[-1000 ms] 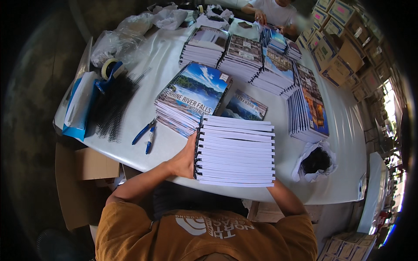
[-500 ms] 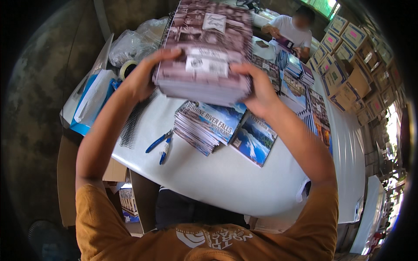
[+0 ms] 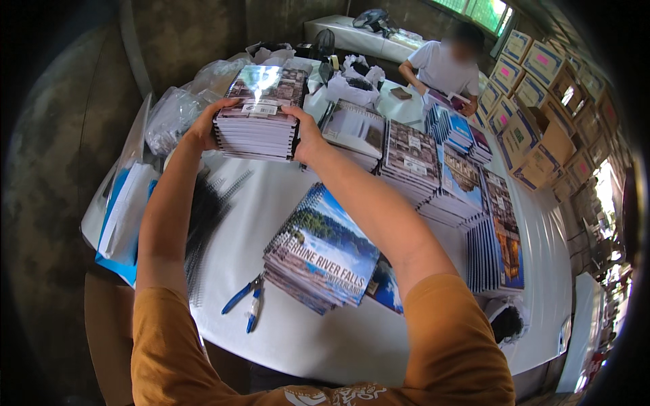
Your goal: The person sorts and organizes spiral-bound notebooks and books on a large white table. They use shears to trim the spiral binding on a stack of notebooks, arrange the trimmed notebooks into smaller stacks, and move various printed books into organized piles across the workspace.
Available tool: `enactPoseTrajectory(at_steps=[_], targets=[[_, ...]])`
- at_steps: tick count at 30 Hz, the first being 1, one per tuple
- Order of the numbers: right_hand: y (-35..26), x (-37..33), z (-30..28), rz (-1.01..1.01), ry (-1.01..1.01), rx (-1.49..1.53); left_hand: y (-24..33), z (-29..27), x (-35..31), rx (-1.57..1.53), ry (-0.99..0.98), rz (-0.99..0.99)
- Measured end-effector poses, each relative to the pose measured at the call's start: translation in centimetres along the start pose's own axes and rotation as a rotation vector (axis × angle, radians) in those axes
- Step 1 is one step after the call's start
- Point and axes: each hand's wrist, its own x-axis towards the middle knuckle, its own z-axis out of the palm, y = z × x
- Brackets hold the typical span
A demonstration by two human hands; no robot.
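Observation:
Between my two hands is a thick stack of spiral notebooks [image 3: 261, 135] with brownish photo covers, at the far left part of the table. My left hand [image 3: 208, 125] grips its left side, thumb on the top cover. On the right side my right hand [image 3: 306, 133] clasps it the same way. Whether the stack's underside touches the table I cannot tell. Nearer to me lies a pile of notebooks with waterfall covers [image 3: 325, 250], partly over another blue-covered notebook [image 3: 384, 287]. Blue-handled pliers [image 3: 237, 298] and a blue and white pen or cutter [image 3: 254, 310] rest beside that pile.
Several notebook stacks [image 3: 413, 152] stand right of centre. Loose black spiral wires [image 3: 210, 223] lie by my left forearm. Plastic bags [image 3: 172, 122] crowd the left edge. Across the table [image 3: 325, 345] sits a person in white [image 3: 443, 71]. Cardboard boxes [image 3: 535, 142] are piled at right.
The notebook stack has gone from raised close in front of me to lower and farther left, with both hands still around it. My view has shifted, showing more of the table.

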Motion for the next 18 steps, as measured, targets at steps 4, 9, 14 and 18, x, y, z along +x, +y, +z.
enactPoseTrajectory(at_steps=[4,9,14,18], targets=[[0.2,3.8,-1.7,-0.028,0.026,0.042,-0.7,-1.8,5.3,-0.007,-0.028,-0.002],[1.4,7.3,-5.5,0.148,0.076,0.106,-4.1,-2.5,10.3,0.025,0.043,0.032],[2.9,7.2,-4.6,0.051,0.42,-0.11,-4.9,-3.5,10.8,0.049,-0.023,-0.19],[-2.7,0.8,0.7,0.043,0.141,-0.222,-4.9,-3.8,10.4,0.076,-0.008,-0.161]])
